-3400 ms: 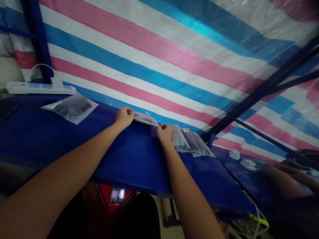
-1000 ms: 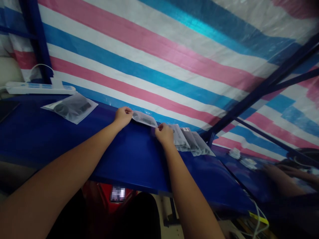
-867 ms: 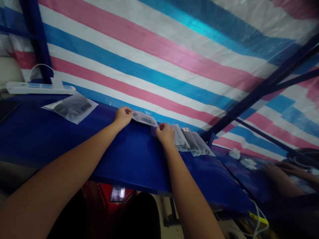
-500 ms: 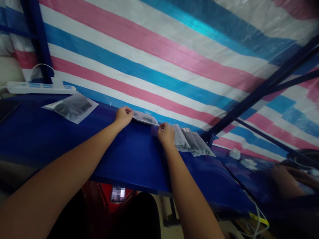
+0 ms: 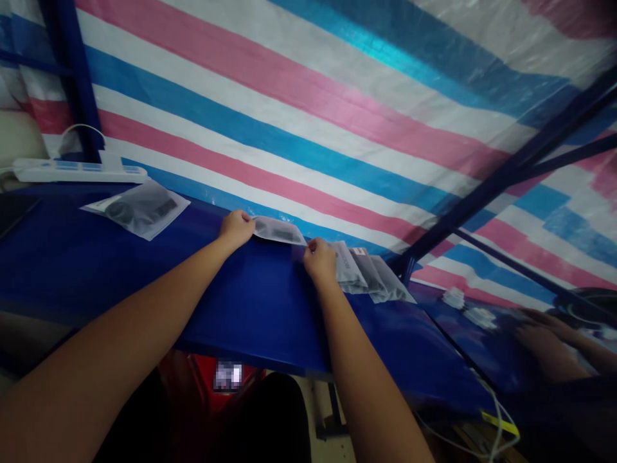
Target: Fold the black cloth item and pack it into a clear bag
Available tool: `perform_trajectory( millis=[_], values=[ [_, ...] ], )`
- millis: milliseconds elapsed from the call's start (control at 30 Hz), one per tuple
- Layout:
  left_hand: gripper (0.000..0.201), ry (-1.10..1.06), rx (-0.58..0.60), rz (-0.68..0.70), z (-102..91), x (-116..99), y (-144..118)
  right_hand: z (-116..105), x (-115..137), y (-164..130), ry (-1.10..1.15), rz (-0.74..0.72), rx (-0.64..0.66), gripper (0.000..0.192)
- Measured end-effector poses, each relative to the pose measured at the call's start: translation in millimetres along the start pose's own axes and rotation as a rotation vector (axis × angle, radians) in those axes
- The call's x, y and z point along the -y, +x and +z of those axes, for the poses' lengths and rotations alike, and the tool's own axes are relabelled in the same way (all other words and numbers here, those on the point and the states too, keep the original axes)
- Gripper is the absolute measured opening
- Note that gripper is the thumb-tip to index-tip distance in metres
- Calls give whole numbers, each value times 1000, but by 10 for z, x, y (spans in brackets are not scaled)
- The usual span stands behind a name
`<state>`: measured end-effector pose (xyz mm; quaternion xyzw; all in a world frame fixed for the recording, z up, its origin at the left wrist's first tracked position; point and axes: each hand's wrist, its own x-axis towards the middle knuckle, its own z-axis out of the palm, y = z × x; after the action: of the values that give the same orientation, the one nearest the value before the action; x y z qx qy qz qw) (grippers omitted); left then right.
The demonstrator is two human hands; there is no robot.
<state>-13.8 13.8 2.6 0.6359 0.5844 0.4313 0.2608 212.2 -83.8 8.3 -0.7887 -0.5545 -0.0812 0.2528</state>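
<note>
A small clear plastic bag (image 5: 279, 231) with something dark inside lies at the far edge of the blue table (image 5: 250, 308). My left hand (image 5: 236, 229) pinches its left end. My right hand (image 5: 319, 258) pinches its right end. Both hands rest on the table with the bag stretched between them. Just right of my right hand lies a fanned row of similar grey bags (image 5: 373, 276).
A larger bag with dark contents (image 5: 137, 207) lies at the left, with a white power strip (image 5: 77, 170) behind it. A striped tarpaulin (image 5: 337, 109) hangs behind the table. Another person's hands (image 5: 544, 331) work at the adjoining table on the right, near small white parts (image 5: 467, 307).
My hands and the bag have hardly shifted. The other person's hands at the right have moved about on their table.
</note>
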Motion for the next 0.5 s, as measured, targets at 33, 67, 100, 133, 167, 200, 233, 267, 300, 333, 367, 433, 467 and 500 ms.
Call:
perform_trajectory(
  millis=[33, 67, 100, 133, 167, 200, 233, 267, 300, 333, 367, 433, 467, 500],
  values=[
    [11, 47, 7, 11, 0, 11, -7, 5, 0, 0, -7, -2, 4, 21],
    [12, 89, 14, 24, 0, 23, -16, 9, 0, -1, -13, -4, 9, 22],
    [12, 127, 22, 39, -1, 33, -27, 12, 2, -3, -19, -4, 15, 23],
    [12, 160, 32, 58, -3, 40, -39, 14, 6, -5, -24, -4, 22, 24],
    [11, 192, 41, 76, -7, 45, -51, 14, 10, -9, -28, -4, 28, 24],
    [11, 225, 51, 90, -12, 46, -62, 12, 16, -13, -29, -5, 35, 24],
    [12, 258, 57, 99, -19, 44, -73, 9, 22, -17, -26, -6, 42, 24],
    [12, 291, 61, 108, -27, 40, -82, 5, 29, -21, -20, -6, 48, 24],
    [13, 322, 63, 116, -35, 34, -90, -1, 35, -25, -14, -5, 53, 24],
    [14, 350, 60, 122, -43, 27, -96, -7, 41, -29, -7, -1, 57, 24],
    [16, 372, 55, 128, -51, 21, -102, -13, 46, -31, -1, 5, 60, 24],
    [22, 397, 42, 136, -64, 11, -107, -23, 53, -32, 6, 19, 66, 23],
    [25, 401, 41, 132, -67, 9, -108, -26, 55, -30, 11, 25, 69, 22],
    [28, 400, 46, 123, -69, 8, -107, -28, 56, -28, 20, 30, 73, 20]
  ],
)
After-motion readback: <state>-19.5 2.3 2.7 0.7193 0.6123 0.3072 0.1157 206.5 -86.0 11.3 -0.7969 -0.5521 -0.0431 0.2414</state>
